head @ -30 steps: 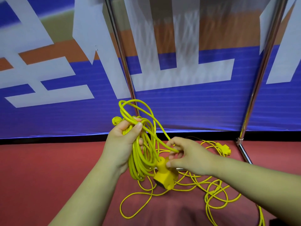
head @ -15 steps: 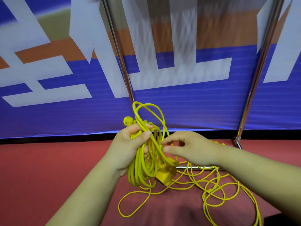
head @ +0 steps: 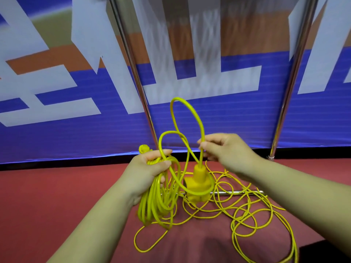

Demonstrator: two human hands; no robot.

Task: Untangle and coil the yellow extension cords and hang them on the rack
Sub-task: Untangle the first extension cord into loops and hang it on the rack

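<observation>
The left hand (head: 150, 173) gripped the gathered turns of the yellow extension cord (head: 155, 204), fingers (head: 164, 164) clenched round the top of the bundle, which hung below the fist above the red floor (head: 57, 205). The right hand (head: 228, 150) pinched the same cord just above the socket block (head: 198, 185), and a tall loop (head: 190, 114) stood up between the hands.

That loop held its curve unsupported, so the cord looked springy rather than limp, and likely to fight a tight coil and pop open if released. The smooth jacket probably slid easily through a light pinch. The block was the one heavy part and would swing, so a hold close above it suited best. A thinner tangle (head: 247, 211) lay on the floor, seemingly a second cord, beside the rack upright (head: 290, 82).
</observation>
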